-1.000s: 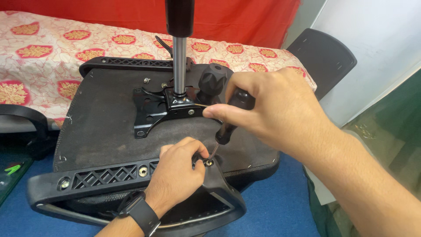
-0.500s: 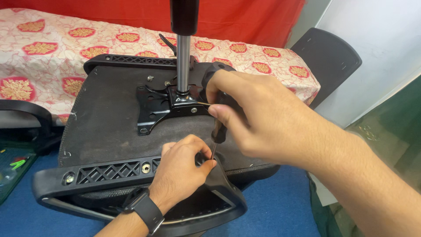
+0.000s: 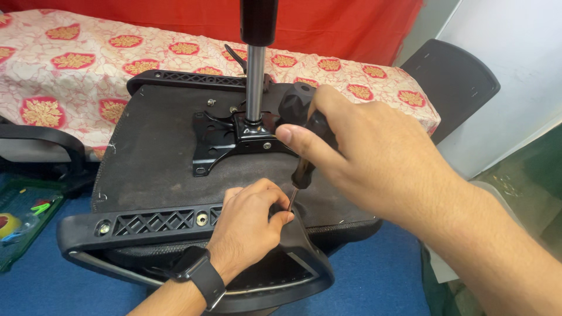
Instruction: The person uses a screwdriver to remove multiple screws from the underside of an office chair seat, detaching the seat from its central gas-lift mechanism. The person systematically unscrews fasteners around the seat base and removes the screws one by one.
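Note:
An upturned black chair seat lies before me, its metal mounting plate and shiny gas-lift column pointing up. My right hand grips a black-handled screwdriver, tip down at the near armrest bracket. My left hand, with a dark watch on the wrist, rests on that bracket and pinches around the screwdriver tip; the screw there is hidden by its fingers. A black knob sits beside the column, behind my right fingers.
A bed with a floral cloth and red fabric runs behind the seat. A black chair back leans at the right wall. A green tray of small parts sits at the left on the blue floor.
The view has shifted, so everything sits slightly further right. My right hand has turned on the screwdriver handle, the thumb now pointing left. My left fingers have closed over the screw.

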